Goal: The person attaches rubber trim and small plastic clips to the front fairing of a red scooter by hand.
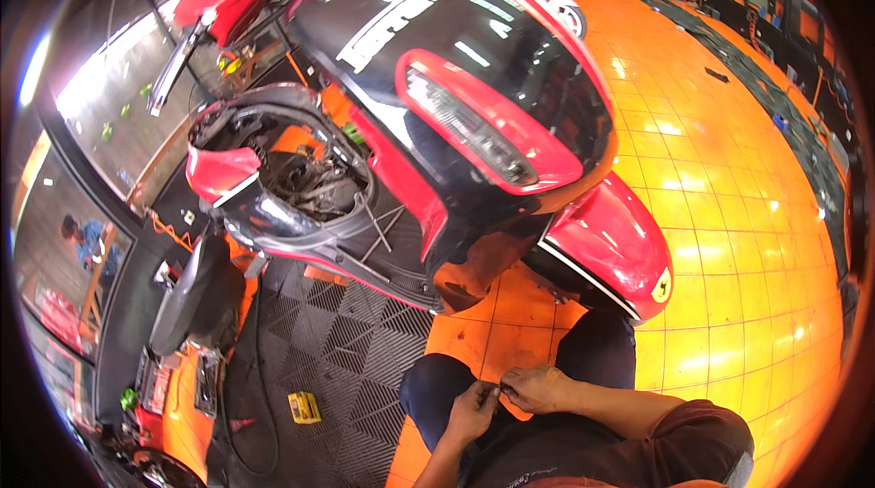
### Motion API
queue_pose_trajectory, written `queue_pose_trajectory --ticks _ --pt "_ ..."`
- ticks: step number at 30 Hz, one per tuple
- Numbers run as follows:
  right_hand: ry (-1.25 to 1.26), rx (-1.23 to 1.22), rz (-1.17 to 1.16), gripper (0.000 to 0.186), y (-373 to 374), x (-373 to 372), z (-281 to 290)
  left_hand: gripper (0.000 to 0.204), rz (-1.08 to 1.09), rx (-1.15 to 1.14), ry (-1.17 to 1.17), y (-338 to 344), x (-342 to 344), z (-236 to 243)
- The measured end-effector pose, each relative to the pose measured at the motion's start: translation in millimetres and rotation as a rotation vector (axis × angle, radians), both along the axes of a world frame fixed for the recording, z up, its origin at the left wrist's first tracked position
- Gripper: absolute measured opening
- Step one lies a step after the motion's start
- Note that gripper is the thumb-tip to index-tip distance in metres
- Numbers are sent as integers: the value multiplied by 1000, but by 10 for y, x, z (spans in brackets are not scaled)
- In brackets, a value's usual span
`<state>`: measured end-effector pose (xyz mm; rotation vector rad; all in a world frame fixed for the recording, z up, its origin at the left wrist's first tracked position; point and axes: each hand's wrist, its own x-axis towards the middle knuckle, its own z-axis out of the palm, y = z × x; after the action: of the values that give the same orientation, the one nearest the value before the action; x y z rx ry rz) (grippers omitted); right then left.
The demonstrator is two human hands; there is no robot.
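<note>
Near the bottom centre, my left hand [476, 410] and my right hand [534, 390] meet above my bent legs, fingers pinched together on something too small to make out. Beyond them stands a red and black scooter. Its glossy black front panel [538, 51] has white lettering and a red-rimmed clear lamp [465, 123]. The red front fender [612, 242] is just past my right knee. At the scooter's middle an open compartment [314, 174] shows dark parts and cables, with loose thin rods on the footboard [392, 251] beside it.
A detached black seat [187, 297] lies at left. A yellow case [303, 408] and hose sit on the black tile mat [346, 351]. A person [87, 242] in blue shows beyond the glass at left. Orange tiled floor [720, 260] extends rightward toward a dark strip and stored items.
</note>
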<state>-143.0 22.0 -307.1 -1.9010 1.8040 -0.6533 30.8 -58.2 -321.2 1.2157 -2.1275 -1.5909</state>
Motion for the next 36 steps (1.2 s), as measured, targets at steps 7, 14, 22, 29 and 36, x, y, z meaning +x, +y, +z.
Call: queue_pose_trajectory --ticks 7,14,22,29,36 --pt "-242 67 -289 24 89 -50 -395 22 -154 -50 -98 191 -104 184" --pt "-240 279 -523 31 -80 -410 -1247 21 -297 -23 439 346 146 677" --pt "-427 193 -285 37 135 -424 -212 49 354 -434 -984 -661 1535 -695" --pt "-407 103 -20 34 111 -265 394 48 117 -75 190 -69 256 565" --pt "-208 -140 -100 31 126 -192 223 41 -98 360 189 -233 -217 376"
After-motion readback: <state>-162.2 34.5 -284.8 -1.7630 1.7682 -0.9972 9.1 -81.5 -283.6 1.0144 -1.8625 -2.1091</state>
